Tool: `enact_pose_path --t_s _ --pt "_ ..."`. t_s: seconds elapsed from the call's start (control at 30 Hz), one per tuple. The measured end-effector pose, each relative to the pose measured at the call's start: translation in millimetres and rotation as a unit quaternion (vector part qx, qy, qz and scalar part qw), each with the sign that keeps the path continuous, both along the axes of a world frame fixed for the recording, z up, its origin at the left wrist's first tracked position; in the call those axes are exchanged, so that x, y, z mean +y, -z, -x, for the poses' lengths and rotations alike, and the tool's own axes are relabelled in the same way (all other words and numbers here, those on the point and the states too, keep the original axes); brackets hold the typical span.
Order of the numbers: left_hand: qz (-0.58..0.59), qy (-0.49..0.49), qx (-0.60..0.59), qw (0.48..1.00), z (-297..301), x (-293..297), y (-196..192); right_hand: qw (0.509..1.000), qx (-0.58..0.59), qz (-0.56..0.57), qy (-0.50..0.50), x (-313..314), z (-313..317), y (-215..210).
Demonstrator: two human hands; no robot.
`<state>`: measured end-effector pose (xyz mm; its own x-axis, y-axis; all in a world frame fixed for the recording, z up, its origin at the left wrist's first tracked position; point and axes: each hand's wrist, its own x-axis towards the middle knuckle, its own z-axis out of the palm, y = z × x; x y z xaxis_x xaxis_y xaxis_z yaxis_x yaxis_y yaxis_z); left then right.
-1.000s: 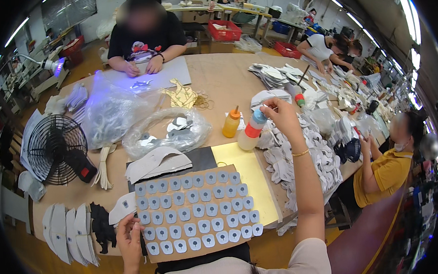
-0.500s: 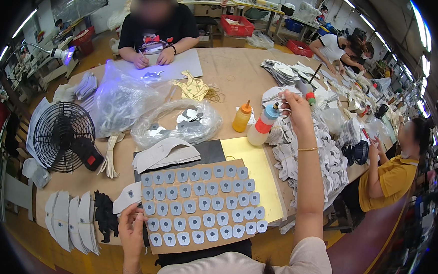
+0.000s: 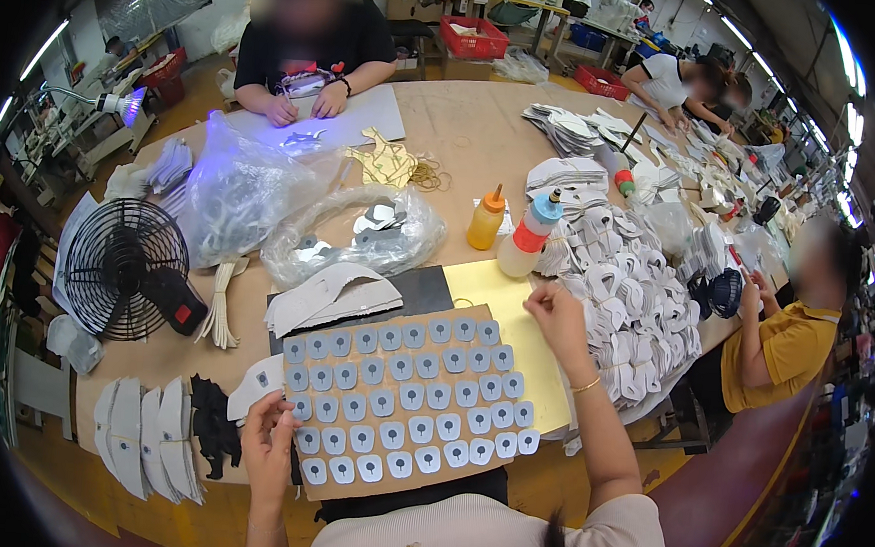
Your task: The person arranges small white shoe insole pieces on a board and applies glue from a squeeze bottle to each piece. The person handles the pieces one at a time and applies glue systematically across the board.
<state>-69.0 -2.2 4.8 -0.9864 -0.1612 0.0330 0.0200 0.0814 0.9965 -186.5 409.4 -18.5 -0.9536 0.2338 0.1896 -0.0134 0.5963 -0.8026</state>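
Note:
A brown cardboard sheet (image 3: 394, 322) lies before me, set with rows of small grey-blue patches (image 3: 391, 434), each bearing a dark tree-like mark. At its left edge, my left hand (image 3: 269, 439) has its fingers curled together; what they hold, if anything, is hidden. Just beyond those fingertips is a white shaped piece (image 3: 250, 390) with one grey patch on it. My right hand (image 3: 559, 326) hovers over the yellow sheet (image 3: 534, 388) with fingertips pinched; nothing I can name shows between them. Near it stand a clear bottle with a red band and blue top (image 3: 528, 237) and an orange-capped bottle (image 3: 485, 219).
White cut pieces (image 3: 340, 305) lie beyond the cardboard. Left are a black fan (image 3: 125, 269), bundled white pieces (image 3: 127, 440) and black strips (image 3: 209, 430). Plastic bags (image 3: 247, 197) sit mid-table. A pile of white pieces (image 3: 627, 285) fills the right. Several people work around the table.
My right hand has come down from beside the blue-topped bottle to above the yellow sheet. My left hand stays near the cardboard's left edge, and the white piece has shifted slightly.

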Motion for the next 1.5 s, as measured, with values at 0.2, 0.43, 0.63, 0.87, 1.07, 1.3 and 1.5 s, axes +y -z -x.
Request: enact_pose_path --t_s 0.2,0.43,0.63,0.87,1.07,1.3,1.5 --pt "0.016 0.0 0.001 1.0 -0.6 -4.0 2.4 0.986 0.027 -0.163 -0.02 -15.6 -25.2 26.8" --pt "0.031 -0.018 0.004 0.999 -3.4 -4.3 2.5 0.931 0.13 -0.339 -0.041 -18.3 -36.4 28.1" --pt "0.041 -0.016 0.004 0.999 -3.1 -5.3 5.4 0.946 0.061 -0.312 -0.058 -13.5 -32.8 17.4" --pt "0.058 -0.026 0.005 0.998 -7.0 -4.2 4.0 0.979 0.054 -0.188 -0.05 -3.4 -6.0 0.5" --pt "0.053 -0.047 0.006 0.997 -15.8 -11.2 8.1 0.933 0.109 -0.339 -0.051 -8.6 -0.7 -1.6" --pt "0.027 -0.05 -0.021 0.998 -17.4 -5.6 7.6 0.934 0.068 -0.339 -0.09 -6.6 -8.0 31.0" --pt "0.032 -0.038 -0.023 0.999 -21.9 -8.2 9.2 0.973 0.003 -0.216 -0.08 -5.8 -5.5 24.6"
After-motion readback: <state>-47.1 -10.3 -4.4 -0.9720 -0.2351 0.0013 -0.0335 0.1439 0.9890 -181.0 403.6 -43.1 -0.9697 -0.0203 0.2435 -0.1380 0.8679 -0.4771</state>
